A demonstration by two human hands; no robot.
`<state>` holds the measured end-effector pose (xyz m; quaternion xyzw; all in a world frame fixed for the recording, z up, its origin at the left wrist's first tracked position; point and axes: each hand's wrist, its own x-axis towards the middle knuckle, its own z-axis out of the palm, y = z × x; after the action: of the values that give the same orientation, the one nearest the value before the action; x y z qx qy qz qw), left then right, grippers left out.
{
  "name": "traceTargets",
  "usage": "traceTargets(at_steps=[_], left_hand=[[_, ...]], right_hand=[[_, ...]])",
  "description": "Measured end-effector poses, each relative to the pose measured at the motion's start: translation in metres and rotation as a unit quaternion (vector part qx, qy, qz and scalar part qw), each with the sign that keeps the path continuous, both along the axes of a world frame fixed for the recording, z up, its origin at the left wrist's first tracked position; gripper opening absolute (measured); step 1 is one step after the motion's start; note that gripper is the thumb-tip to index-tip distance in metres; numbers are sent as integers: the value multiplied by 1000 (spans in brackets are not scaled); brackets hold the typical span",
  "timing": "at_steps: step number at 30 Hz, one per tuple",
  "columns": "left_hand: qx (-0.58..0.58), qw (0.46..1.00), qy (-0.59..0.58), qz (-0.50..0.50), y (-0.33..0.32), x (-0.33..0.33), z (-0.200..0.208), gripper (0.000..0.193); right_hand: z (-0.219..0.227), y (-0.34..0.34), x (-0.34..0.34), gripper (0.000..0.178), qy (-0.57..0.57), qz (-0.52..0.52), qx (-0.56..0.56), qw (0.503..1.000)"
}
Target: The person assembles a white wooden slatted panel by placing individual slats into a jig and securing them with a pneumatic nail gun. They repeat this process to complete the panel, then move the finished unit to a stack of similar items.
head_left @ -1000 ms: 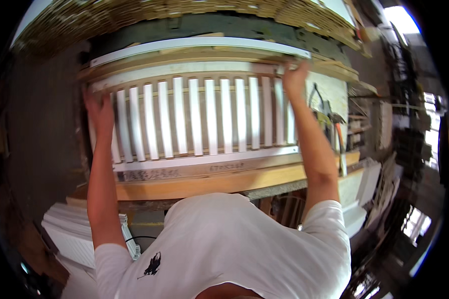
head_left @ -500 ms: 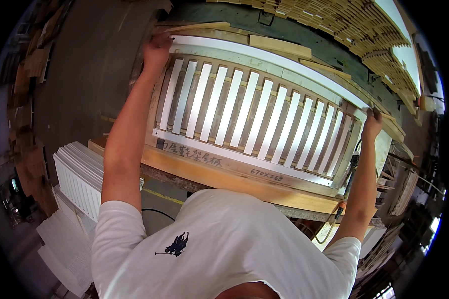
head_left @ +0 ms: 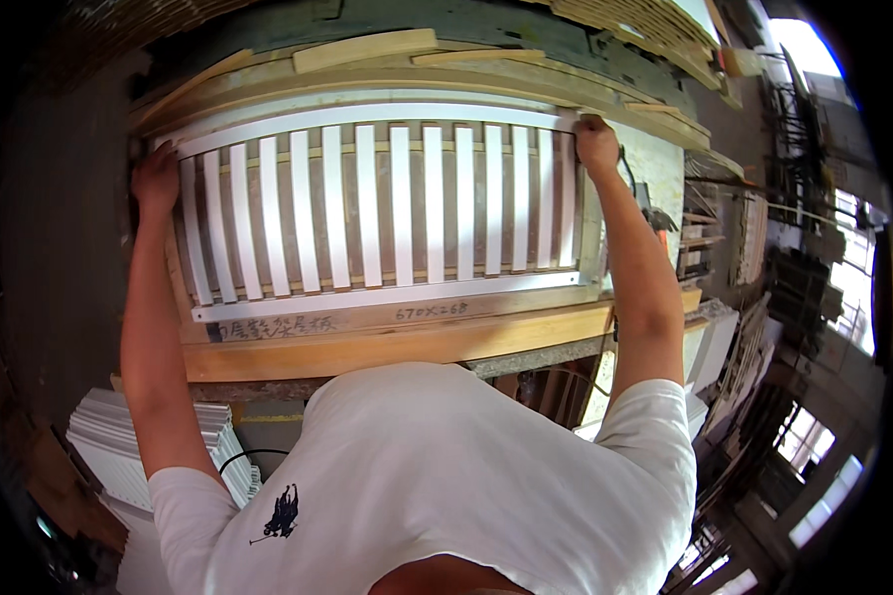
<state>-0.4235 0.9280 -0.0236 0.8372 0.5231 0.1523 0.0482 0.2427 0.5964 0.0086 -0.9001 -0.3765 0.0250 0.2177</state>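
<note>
A long white rail (head_left: pixel 367 113) runs along the far ends of a row of upright white slats (head_left: pixel 368 198). At its left end my left hand (head_left: pixel 156 178) is closed, fingers gripping the rail's tip. My right hand (head_left: pixel 595 145) closes on the opposite end. Along the slats' near ends lies a second white rail (head_left: pixel 387 296), with a small dark hole near each end. Slats and rails lie in a wooden jig (head_left: pixel 367 319) with handwriting on its near border. Whether the far rail touches every slat is too fine to tell.
Loose wooden strips (head_left: pixel 365 50) lie beyond the jig. A thick wooden beam (head_left: pixel 417 347) edges the bench nearest my body. Stacked white slatted panels (head_left: pixel 144 446) stand at lower left. A dark tool with a cable (head_left: pixel 655 210) sits right of the jig; piled timber (head_left: pixel 645 35) is at the far right.
The far rail has come nearer, from a gap beyond the slats to their far ends, with both hands still on it. My view has turned and shifted, so the bench looks more level.
</note>
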Motion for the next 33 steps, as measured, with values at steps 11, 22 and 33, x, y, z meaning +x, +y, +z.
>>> traceTargets(at_steps=[11, 22, 33], left_hand=[[84, 995, 48, -26, -34, 51, 19, 23], [88, 996, 31, -2, -51, 54, 10, 34], [-10, 974, -27, -224, -171, 148, 27, 70]], right_hand=[[-22, -16, 1, 17, -136, 145, -35, 979], [-21, -27, -37, 21, -140, 114, 81, 980], [-24, -75, -119, 72, -180, 76, -64, 979]])
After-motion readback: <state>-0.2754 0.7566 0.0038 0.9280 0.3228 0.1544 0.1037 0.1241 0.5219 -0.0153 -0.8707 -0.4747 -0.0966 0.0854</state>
